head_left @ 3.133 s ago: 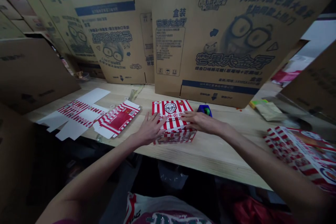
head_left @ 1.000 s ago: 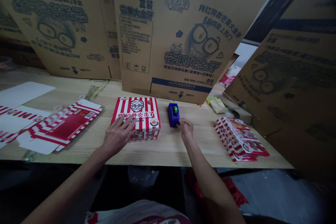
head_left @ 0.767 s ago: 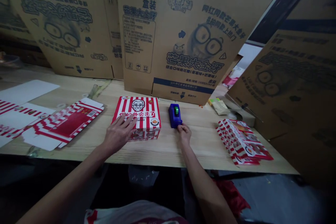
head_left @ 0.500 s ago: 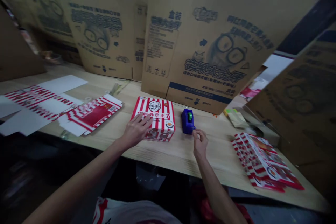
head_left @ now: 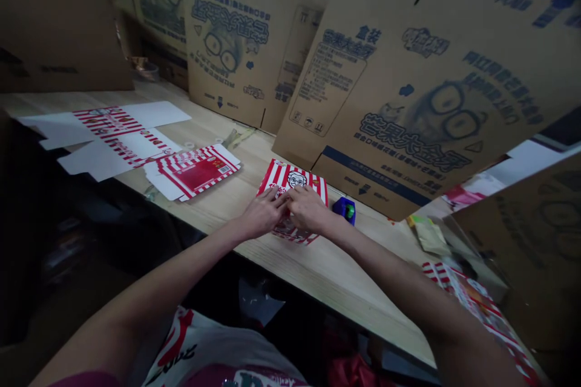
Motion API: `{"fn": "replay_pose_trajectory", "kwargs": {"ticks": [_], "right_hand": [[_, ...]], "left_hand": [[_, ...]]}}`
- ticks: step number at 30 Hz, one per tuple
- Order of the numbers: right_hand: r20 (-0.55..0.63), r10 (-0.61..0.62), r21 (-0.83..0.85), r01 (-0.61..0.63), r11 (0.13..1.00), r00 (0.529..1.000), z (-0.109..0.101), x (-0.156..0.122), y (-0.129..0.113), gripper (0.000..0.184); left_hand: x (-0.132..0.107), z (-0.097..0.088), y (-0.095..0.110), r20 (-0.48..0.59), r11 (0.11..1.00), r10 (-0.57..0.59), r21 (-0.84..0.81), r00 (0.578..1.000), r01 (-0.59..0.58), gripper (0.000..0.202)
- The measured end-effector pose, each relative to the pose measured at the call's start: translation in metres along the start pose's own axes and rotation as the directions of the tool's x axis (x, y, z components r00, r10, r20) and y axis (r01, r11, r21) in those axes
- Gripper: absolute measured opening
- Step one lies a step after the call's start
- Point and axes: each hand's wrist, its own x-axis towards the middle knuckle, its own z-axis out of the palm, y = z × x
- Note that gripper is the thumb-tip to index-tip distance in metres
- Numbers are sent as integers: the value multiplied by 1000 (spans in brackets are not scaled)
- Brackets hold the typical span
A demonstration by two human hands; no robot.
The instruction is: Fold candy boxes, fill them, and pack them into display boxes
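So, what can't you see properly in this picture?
- Head view: the words on the striped box are covered by the left hand and right hand.
- Head view: the right forearm and picture edge hide part of the stack of striped cartons.
- Head view: the print on the flat striped carton is too small to read.

head camera — faces forward, down — near left hand, right hand

Glossy paperboard box, smooth wooden table
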Motion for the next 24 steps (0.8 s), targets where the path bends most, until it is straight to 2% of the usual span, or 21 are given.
{"fn": "replay_pose_trajectory", "kwargs": {"ticks": [4,7,9,11,12,14,16,17,20,24], "right_hand": [[108,-38,-35,42,998,993,-12,7,6,19],[136,-51,0,52,999,989,-17,11,12,18],[122,-26,74,17,997,992,-12,8,18,15],[65,47,241,-61,969,997,-1,-1,25,12],[14,98,359,-96,929,995,7,-8,28,20],[-98,218,579,-122,806,971,25,-23,34,48],[-173,322,687,-120,717,931,43,-34,35,76],[-186,360,698,-134,703,914,50,-38,34,86],[-180,484,676,-250,693,856,64,-35,30,98],[-84,629,724,-386,571,773,71,-19,33,103]], "left_hand": [[3,3,5,-57,996,-75,-57,996,72,51],[6,10,10,-126,987,-158,-58,979,151,45],[7,14,12,-162,985,-170,-44,972,165,40],[6,15,12,-190,987,-161,-26,968,159,39],[6,16,12,-202,988,-157,-17,967,157,39],[5,15,12,-213,989,-148,-8,966,150,39],[5,13,12,-220,989,-145,-8,965,146,41],[5,13,12,-222,990,-142,-9,965,143,42],[5,12,12,-218,990,-136,-6,966,138,40],[6,11,13,-204,990,-134,8,970,139,41]]}}
